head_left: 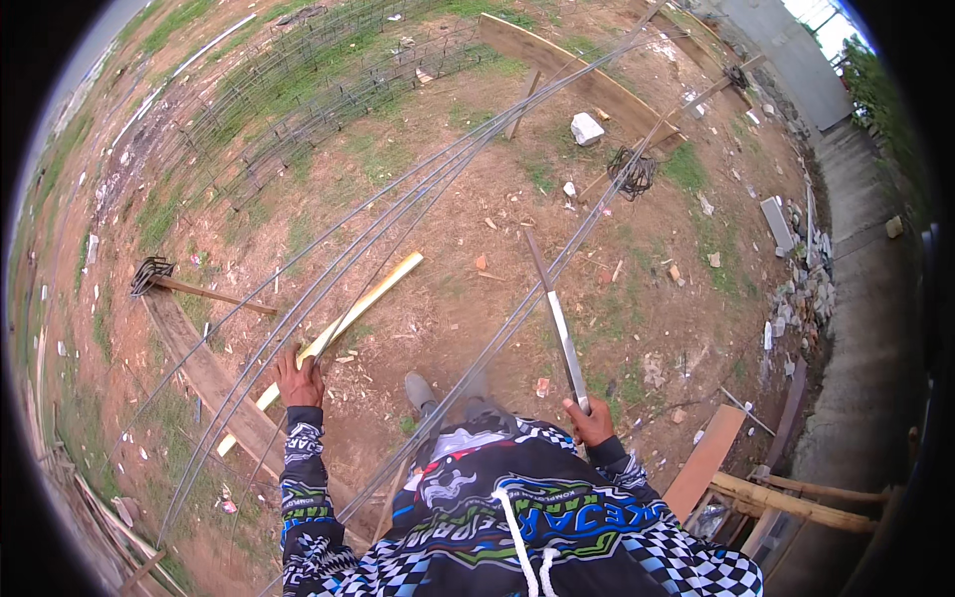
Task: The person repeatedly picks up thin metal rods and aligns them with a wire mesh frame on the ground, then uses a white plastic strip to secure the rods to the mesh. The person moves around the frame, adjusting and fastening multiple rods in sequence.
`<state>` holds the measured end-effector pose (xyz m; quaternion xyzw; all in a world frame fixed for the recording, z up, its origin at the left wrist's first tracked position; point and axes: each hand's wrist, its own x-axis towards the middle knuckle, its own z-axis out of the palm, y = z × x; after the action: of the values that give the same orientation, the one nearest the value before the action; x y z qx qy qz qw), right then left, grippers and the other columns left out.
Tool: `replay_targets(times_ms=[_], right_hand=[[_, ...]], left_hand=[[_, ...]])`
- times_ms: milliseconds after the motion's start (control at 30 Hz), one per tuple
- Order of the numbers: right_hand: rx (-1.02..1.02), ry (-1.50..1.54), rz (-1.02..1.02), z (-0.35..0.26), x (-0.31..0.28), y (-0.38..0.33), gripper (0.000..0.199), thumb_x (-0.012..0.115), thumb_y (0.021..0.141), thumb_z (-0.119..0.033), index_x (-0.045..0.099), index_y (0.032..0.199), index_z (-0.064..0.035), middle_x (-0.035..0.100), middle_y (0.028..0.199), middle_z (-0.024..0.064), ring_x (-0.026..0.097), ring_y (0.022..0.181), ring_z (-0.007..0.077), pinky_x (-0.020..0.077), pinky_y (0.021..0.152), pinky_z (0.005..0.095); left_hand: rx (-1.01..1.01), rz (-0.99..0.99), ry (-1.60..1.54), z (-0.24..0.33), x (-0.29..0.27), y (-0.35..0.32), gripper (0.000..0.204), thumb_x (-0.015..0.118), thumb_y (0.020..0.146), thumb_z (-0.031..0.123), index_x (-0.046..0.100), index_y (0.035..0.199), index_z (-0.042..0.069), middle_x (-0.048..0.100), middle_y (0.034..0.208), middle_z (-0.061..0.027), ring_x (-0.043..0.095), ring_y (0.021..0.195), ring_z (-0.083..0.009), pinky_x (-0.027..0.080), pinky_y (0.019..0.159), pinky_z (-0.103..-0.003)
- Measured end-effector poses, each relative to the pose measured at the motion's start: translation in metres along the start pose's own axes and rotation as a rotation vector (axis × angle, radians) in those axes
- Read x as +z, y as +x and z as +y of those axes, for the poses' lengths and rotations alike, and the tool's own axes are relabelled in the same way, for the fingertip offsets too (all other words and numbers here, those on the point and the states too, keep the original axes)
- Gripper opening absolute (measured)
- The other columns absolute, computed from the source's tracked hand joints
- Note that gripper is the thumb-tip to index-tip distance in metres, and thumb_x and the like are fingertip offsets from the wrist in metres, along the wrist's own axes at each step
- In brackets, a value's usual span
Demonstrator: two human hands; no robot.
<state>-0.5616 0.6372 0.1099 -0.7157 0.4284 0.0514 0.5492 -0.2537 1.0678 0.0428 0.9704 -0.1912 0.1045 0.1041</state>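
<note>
My left hand [298, 381] is closed on a pale wooden strip [368, 300], which slants from lower left to upper right. Thin steel rebars [398, 207] pass right beside this hand, running diagonally above the ground. At my right side, my right hand [591, 422] grips the near end of a long, flat metal blade [565, 336]. Silvery near the hand and dark brown toward its tip, the blade points away from me, across a second pair of rebars [517, 316]. Fingers of both hands are partly hidden.
A plank [184, 333] lies at left, with bundled dark metal pieces [151, 276] at its end. Farther off are a rebar cage [328, 95], a long board [587, 80], a white block [587, 128] and a wire coil [633, 173]. Rubble [791, 308] lines the right-hand concrete channel [856, 298].
</note>
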Motion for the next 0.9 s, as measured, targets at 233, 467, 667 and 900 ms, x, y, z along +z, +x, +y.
replay_targets(times_ms=[233,467,667,900], right_hand=[[0.078,0.059,0.025,-0.012,0.004,0.007,0.037,0.068,0.086,-0.034,0.061,0.072,-0.0009,0.052,0.052,0.0016,0.050,0.040,0.0110,0.0373,0.038,0.0279],[0.148,0.247,-0.093,-0.031,0.012,0.019,0.039,0.067,0.087,-0.037,0.055,0.073,-0.0029,0.047,0.052,0.0016,0.047,0.037,0.0119,0.0360,0.034,0.0280],[0.141,0.299,-0.016,-0.014,0.004,0.027,0.036,0.067,0.087,-0.034,0.052,0.072,-0.0043,0.047,0.052,0.0026,0.046,0.036,0.0131,0.0363,0.033,0.0286],[0.244,0.409,0.078,-0.011,-0.002,0.037,0.033,0.067,0.087,-0.030,0.051,0.072,-0.0041,0.047,0.052,0.0033,0.047,0.036,0.0145,0.0370,0.033,0.0316]], left_hand=[[-0.385,-0.311,-0.469,0.032,0.009,-0.002,0.034,0.060,0.089,0.036,0.068,0.085,0.003,0.055,0.055,-0.0170,0.057,0.053,-0.0312,0.045,0.056,-0.039],[-0.398,-0.247,-0.405,-0.009,0.013,0.029,0.051,0.056,0.091,0.047,0.066,0.075,0.000,0.058,0.061,-0.0189,0.055,0.053,-0.0296,0.041,0.055,-0.041],[-0.066,0.212,-0.064,0.079,-0.156,0.041,0.035,0.060,0.092,0.031,0.057,0.071,0.004,0.051,0.059,-0.0168,0.053,0.055,-0.0351,0.038,0.052,-0.043],[-0.032,0.042,-0.242,-0.014,-0.072,-0.075,0.032,0.062,0.090,0.025,0.049,0.068,0.005,0.043,0.054,-0.0143,0.047,0.050,-0.0343,0.034,0.050,-0.044]])
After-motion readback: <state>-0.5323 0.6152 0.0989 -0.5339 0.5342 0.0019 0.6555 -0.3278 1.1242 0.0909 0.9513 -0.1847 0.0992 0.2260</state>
